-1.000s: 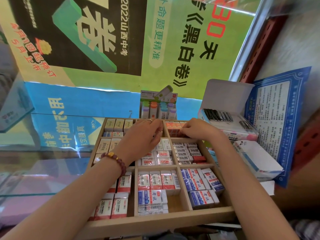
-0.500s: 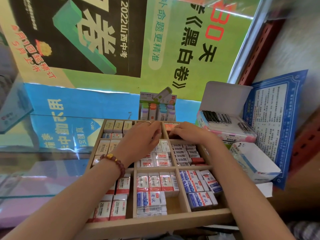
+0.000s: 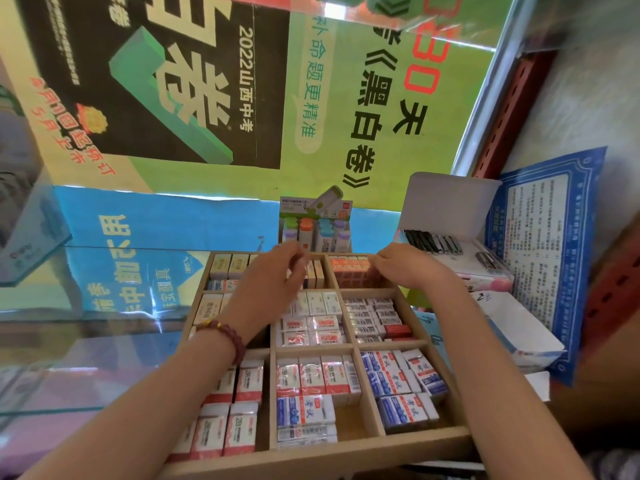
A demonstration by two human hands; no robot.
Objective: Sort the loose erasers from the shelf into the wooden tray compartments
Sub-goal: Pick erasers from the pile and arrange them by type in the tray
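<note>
Item: light wooden nine-compartment tray, stock count in progress.

1. Nearest row, well short of both hands: red-and-white 2B erasers below the left forearm, blue-and-white erasers inside the right forearm. Packed in fairly neat ranks, with a little bare wood in the middle cell.
2. Middle row, just short of the grips: white barcode-labelled erasers, stacked densely.
3. Left hand, dark red beaded bracelet at the wrist: over the far middle cell, fingers curled toward the thumb. Whether they pinch an eraser cannot be told.
4. Right hand: bent fingertips touch the orange-red erasers in the far right cell. Gripping or merely nudging, cannot tell.
5. Beyond the hands: white open-lidded pen box (not task stock).

Status, as a judgement: nearly complete. Every visible cell holds erasers, no loose ones show outside the tray, and only the far-row tidying looks unfinished.
</note>
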